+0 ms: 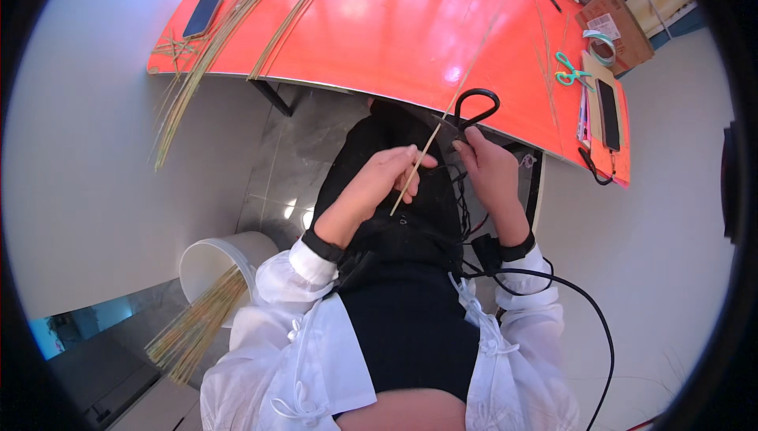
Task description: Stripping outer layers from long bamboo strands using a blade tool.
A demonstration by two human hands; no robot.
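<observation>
Straw stalk (427, 148) slants over the red counter's (379, 36) front edge, pinched in the fingers of the left hand (388, 172); the right hand's (493, 169) fingers grasp black-handled scissors (464, 121), blades at the stalk near that edge.

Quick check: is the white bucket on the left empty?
Not empty: a bundle of thin strips sticks out of the white bucket, past its rim.

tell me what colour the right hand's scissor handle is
The handle is black, clearest in the head view.
</observation>
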